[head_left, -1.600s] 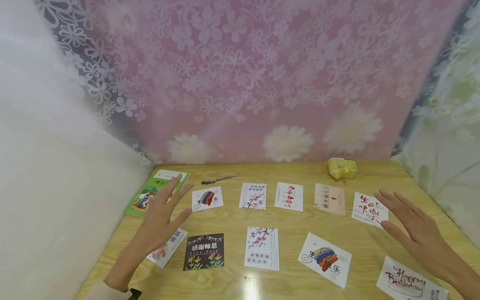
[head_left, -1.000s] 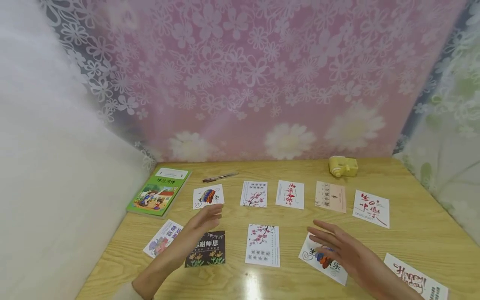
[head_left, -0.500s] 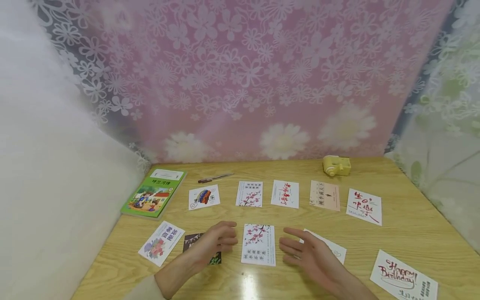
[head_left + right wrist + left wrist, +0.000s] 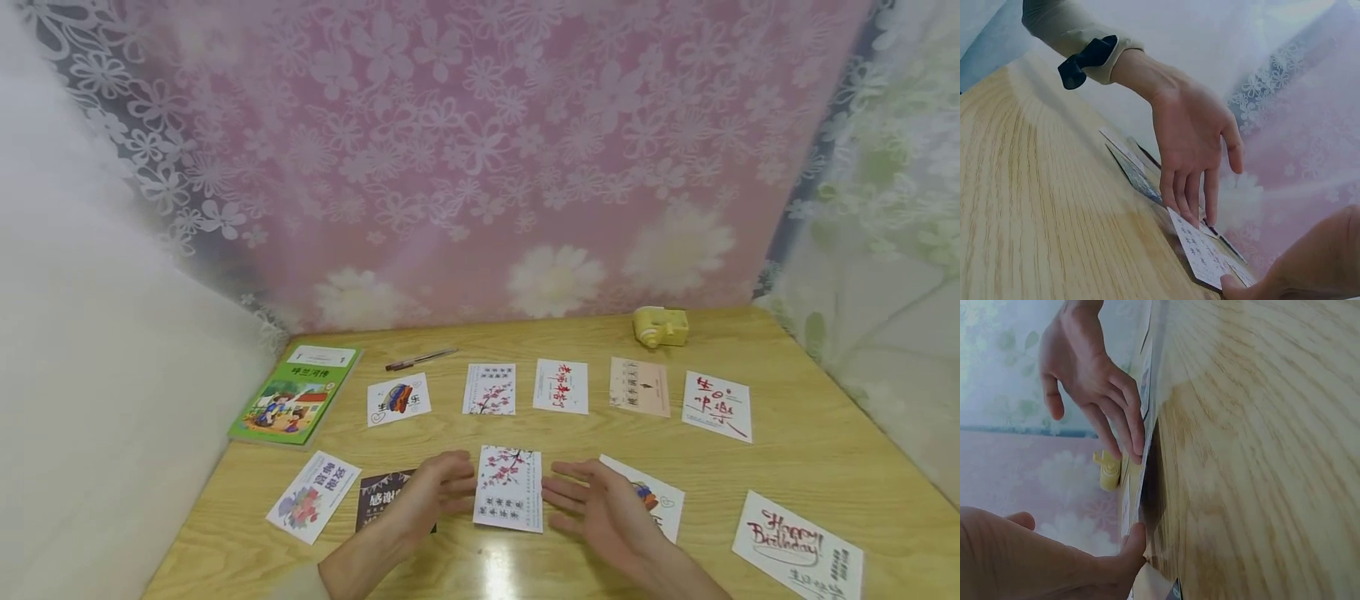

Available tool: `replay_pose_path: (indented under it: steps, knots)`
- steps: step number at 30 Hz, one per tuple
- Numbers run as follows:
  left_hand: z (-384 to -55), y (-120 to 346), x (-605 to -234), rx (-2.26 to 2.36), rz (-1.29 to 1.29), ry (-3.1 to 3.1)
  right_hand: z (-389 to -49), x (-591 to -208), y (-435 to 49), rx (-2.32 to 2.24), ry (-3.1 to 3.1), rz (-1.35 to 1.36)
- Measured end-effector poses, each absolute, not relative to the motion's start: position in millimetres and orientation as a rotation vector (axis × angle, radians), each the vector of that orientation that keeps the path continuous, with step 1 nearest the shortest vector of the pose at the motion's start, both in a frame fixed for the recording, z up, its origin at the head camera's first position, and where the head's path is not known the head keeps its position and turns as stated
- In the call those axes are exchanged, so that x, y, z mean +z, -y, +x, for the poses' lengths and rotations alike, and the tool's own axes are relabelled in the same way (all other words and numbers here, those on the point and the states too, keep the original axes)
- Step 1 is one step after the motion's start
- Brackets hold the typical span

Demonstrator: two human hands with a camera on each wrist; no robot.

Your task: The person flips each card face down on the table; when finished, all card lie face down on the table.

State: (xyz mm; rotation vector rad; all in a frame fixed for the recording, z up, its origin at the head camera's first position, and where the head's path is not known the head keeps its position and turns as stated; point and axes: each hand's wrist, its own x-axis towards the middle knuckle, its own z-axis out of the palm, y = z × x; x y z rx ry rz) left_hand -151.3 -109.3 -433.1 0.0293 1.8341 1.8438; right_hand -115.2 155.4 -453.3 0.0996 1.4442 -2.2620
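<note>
A white card with pink plum blossoms and dark lettering lies in the middle of the near row. My left hand is at its left edge, with fingers extended and fingertips right at the side. On the opposite edge, my right hand mirrors it, palm facing inward. The right wrist view shows the blossom card between the left hand's straight fingers and the right fingertips, a dark shadow along its near edge. Under my left hand, a dark greeting card is partly covered; a rainbow-painted card sits partly behind the right hand.
Several more cards form a far row, including a red-lettered card. A floral card lies at near left and a birthday card at near right. Toward the back are a green book, a pen and a yellow object.
Both hands have come inward and down from wide apart over the outer cards to the two sides of the plum-blossom card. The head view has shifted slightly.
</note>
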Motion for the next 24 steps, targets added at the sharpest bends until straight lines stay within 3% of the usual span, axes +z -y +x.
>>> replay_pose_path:
  steps: [8, 24]
  knots:
    - [-148, 106, -431, 1.936, 0.049, -1.812, -117, -444, -134, -2.383, -1.538, 0.301]
    - [-144, 119, -416, 1.912, 0.183, -1.796, -110, -437, -131, -2.38, -1.641, 0.137]
